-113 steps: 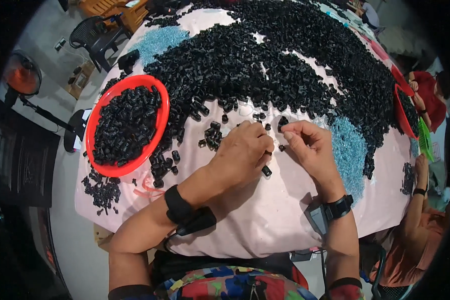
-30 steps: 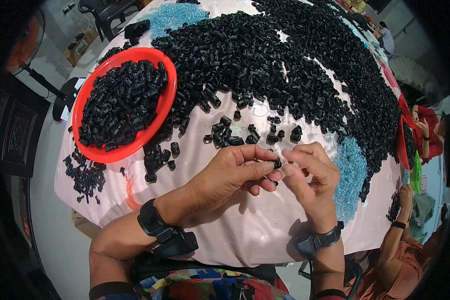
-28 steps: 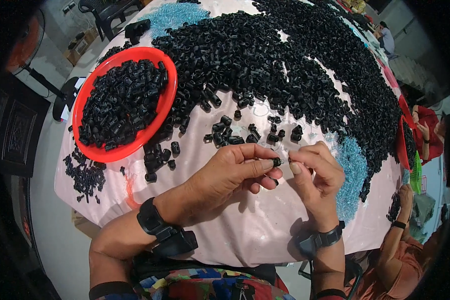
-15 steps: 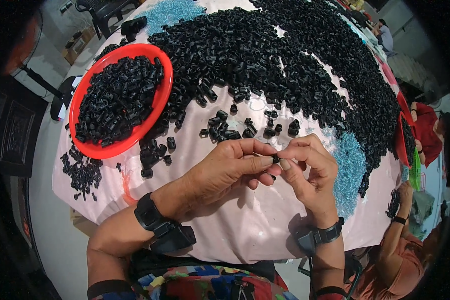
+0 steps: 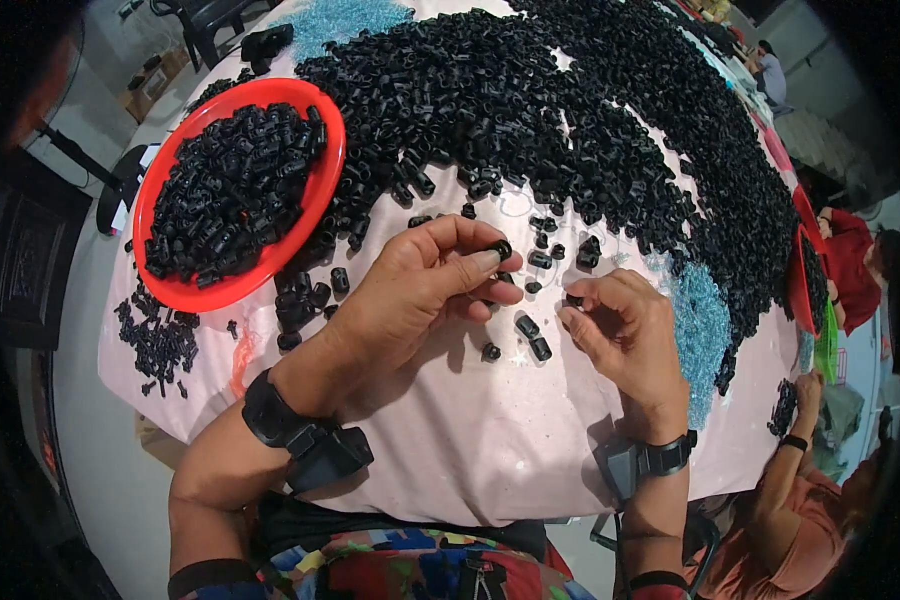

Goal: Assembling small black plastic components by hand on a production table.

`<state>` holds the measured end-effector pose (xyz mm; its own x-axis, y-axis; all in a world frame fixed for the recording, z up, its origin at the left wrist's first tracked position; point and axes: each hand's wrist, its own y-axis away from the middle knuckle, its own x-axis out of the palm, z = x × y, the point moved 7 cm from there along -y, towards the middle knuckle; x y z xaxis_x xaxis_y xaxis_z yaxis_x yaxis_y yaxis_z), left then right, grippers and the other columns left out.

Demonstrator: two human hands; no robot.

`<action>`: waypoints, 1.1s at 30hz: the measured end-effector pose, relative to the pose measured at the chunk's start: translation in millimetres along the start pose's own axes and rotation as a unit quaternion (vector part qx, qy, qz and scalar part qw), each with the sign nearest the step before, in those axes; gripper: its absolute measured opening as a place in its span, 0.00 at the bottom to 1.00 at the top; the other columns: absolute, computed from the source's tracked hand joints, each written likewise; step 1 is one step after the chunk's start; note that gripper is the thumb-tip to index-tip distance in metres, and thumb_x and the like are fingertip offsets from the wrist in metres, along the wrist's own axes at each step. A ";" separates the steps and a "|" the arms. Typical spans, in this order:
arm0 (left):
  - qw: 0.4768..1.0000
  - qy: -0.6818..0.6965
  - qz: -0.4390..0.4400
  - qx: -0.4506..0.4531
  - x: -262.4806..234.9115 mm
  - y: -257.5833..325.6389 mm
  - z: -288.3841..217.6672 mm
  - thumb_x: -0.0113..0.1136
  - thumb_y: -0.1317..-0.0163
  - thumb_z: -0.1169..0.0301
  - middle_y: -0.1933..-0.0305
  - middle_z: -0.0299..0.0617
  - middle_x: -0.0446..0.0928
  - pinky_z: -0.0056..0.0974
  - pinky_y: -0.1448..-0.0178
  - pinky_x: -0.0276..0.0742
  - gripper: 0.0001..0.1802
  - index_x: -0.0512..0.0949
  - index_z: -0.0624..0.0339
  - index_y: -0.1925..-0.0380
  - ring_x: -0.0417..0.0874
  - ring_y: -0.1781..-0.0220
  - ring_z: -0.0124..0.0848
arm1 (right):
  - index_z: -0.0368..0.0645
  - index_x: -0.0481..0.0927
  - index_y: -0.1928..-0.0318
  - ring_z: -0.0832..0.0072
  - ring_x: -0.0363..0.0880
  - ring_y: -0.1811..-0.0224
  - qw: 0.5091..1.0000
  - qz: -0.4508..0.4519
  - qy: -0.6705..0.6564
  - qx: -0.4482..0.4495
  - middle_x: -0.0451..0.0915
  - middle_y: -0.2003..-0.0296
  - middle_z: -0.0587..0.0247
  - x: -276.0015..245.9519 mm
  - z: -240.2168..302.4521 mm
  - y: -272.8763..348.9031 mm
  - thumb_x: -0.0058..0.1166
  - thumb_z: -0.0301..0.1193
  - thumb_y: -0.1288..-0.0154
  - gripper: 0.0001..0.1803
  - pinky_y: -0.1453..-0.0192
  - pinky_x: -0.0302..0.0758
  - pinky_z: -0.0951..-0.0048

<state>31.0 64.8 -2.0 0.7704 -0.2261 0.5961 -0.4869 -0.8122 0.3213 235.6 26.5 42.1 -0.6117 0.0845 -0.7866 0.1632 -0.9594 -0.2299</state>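
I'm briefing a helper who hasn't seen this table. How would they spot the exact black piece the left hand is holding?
Start at the red tray heaped with black pieces on the table's left. Move right to the left hand raised over the pale cloth. The small black cylinder is pinched at its fingertips, lifted off the cloth, unlike the loose pieces lying below.

A tray [image 5: 322, 190] filled with small parts sits on the tabletop [image 5: 470, 440] to the left. A large heap of parts [image 5: 570, 130] spreads behind both hands. The left hand [image 5: 410, 300] and right hand [image 5: 625, 335] are near the front edge, loose parts [image 5: 532, 338] lying between them.
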 end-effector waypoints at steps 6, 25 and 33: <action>0.998 0.009 0.063 -0.014 16.0 11.9 1.8 0.58 0.26 0.73 0.51 0.44 0.83 0.23 0.58 0.81 0.12 0.76 0.64 0.45 0.85 0.59 0.22 | 0.38 0.88 0.56 0.81 0.77 0.73 0.983 -0.002 -0.164 0.084 0.80 0.72 0.66 7.7 -11.3 5.6 0.66 0.25 0.34 0.07 0.70 0.72 0.78; 0.994 -0.038 0.100 -0.035 21.6 6.0 31.9 0.60 0.26 0.72 0.53 0.45 0.85 0.23 0.61 0.81 0.12 0.77 0.64 0.47 0.88 0.57 0.27 | 0.39 0.88 0.53 0.83 0.78 0.68 0.971 -0.036 -0.236 0.006 0.86 0.64 0.64 6.2 17.9 7.4 0.64 0.21 0.35 0.10 0.64 0.73 0.80; 0.991 -0.083 0.103 0.000 21.7 4.0 31.6 0.61 0.27 0.71 0.53 0.41 0.86 0.24 0.60 0.82 0.12 0.78 0.63 0.47 0.88 0.57 0.24 | 0.41 0.89 0.54 0.81 0.78 0.67 0.969 -0.047 -0.239 -0.033 0.86 0.62 0.63 6.2 21.3 4.4 0.66 0.22 0.35 0.10 0.65 0.74 0.79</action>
<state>58.8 39.6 -11.0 0.7112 -0.4728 0.5203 -0.6412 -0.7397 0.2043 216.1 17.1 48.4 -0.9123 0.0210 -0.4090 0.1291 -0.9330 -0.3358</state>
